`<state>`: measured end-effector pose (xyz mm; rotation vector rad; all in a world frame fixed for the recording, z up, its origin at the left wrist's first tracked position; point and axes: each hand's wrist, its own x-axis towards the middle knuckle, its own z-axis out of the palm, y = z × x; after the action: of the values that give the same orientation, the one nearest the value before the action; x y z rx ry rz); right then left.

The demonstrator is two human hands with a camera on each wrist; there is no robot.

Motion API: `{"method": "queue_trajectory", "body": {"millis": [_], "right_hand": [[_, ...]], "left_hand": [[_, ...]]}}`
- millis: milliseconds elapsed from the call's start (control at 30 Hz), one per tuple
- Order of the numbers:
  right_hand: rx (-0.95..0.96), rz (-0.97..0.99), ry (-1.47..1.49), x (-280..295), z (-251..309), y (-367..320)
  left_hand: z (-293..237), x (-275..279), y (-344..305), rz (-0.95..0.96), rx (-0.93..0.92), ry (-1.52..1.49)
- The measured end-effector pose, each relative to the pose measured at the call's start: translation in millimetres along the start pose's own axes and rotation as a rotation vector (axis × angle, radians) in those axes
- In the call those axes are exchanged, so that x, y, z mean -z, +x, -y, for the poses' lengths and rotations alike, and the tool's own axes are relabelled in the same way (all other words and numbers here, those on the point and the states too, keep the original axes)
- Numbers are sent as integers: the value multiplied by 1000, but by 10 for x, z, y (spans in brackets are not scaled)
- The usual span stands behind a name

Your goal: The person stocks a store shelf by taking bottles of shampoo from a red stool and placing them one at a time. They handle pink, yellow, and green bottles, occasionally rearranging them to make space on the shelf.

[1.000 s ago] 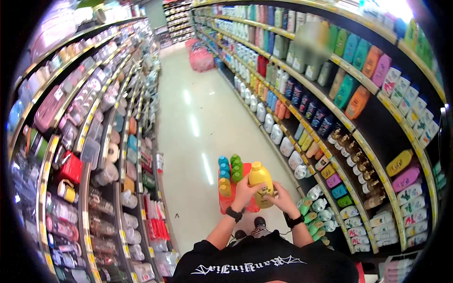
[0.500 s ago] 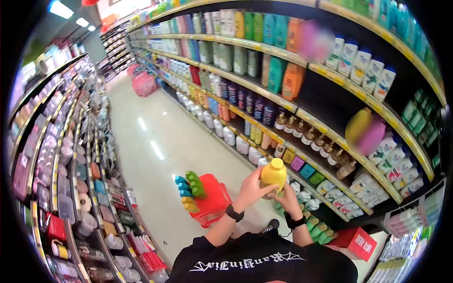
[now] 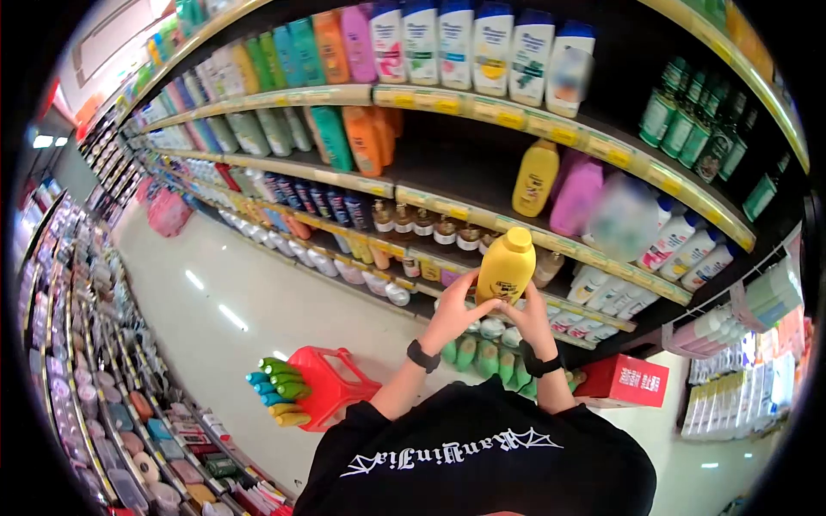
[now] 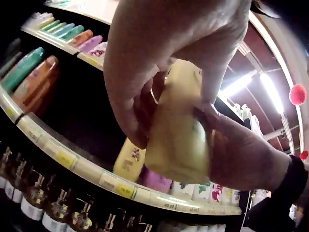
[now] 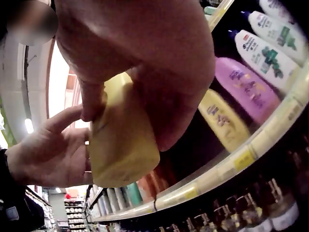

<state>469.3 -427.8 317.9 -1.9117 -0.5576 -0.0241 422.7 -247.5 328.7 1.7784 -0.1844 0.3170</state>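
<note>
A yellow bottle (image 3: 506, 268) stands upright between both hands in the head view, its cap at the top. My left hand (image 3: 456, 311) grips its left side and my right hand (image 3: 527, 320) its right side, thumbs across the lower front. The bottle's base faces the camera in the left wrist view, where the bottle (image 4: 181, 130) is held between the fingers of both hands. On the shelf just behind, another yellow bottle (image 3: 535, 179) stands beside a purple bottle (image 3: 576, 196).
Shelves of bottles (image 3: 490, 110) curve across the front, with a dark gap left of the shelved yellow bottle. A red stool (image 3: 320, 387) with green, blue and yellow bottles (image 3: 282, 391) at its side is at lower left. A red box (image 3: 625, 381) sits at lower right.
The view has swung right toward the shelves. Both hands have raised the yellow bottle and brought it nearer the shelf, and the stool now appears farther left.
</note>
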Motion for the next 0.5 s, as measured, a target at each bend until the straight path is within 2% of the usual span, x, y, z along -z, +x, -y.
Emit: {"method": "queue_trajectory", "body": {"millis": [233, 400, 500], "right_hand": [[29, -56, -203, 553, -225, 183], [-24, -126, -337, 613, -393, 296], [-78, -178, -428, 571, -362, 449]], "left_hand": [[92, -523, 459, 5, -79, 67], [267, -668, 730, 12, -181, 166], [305, -690, 930, 18, -171, 202]]}}
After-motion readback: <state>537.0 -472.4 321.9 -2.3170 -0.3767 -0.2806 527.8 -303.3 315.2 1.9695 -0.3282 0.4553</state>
